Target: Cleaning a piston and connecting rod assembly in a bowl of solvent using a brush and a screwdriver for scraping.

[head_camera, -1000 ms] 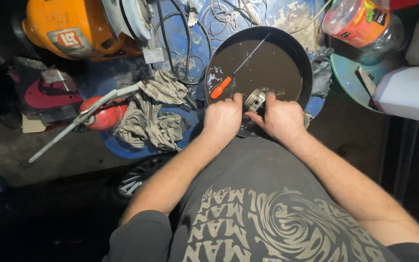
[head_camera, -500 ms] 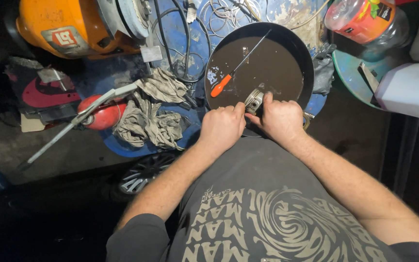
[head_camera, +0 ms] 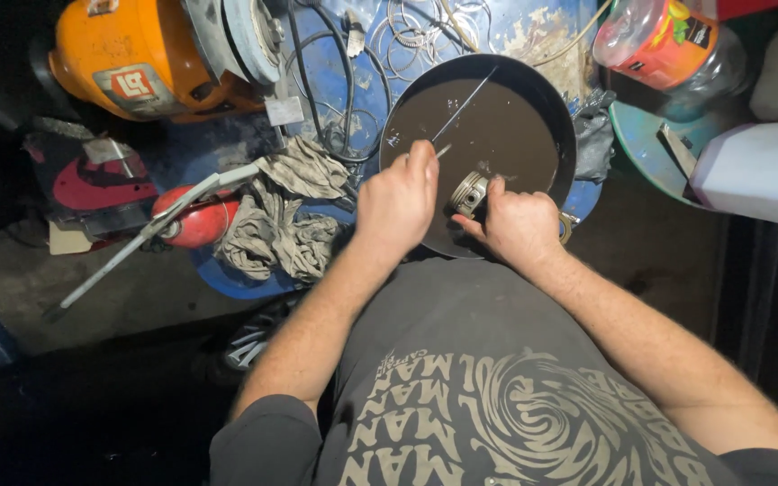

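1. My right hand (head_camera: 520,229) grips a small metal piston (head_camera: 470,192), fingers wrapped around its lower part, and holds it over the near edge of a round black pan (head_camera: 569,135) filled with murky brown liquid.
2. My left hand (head_camera: 398,202) is clenched around the handle of a thin tool; the handle itself is hidden inside my fist, so I cannot tell its colour or shape.
3. The tool's thin metal shaft (head_camera: 463,108) sticks out beyond my left knuckles and slants away from me across the brown liquid toward the far rim of the pan.
4. The piston sits just to the right of my left fist, between my two hands, its ringed crown turned toward the left hand.
5. Left of my left hand, a crumpled grey rag (head_camera: 281,216) lies on a blue surface (head_camera: 218,270), close beside my wrist.
6. Farther left of the rag, a red cylinder (head_camera: 198,220) with a long pale rod (head_camera: 119,261) lies at a slant.
7. Beyond my left hand, at the far left, sits an orange machine (head_camera: 137,58), with black cables (head_camera: 317,81) and loose wire rings (head_camera: 407,36) next to it.
8. Far right of my right hand, a clear plastic jar (head_camera: 664,40) with an orange label lies tipped, and a white container (head_camera: 758,171) rests nearer to me.
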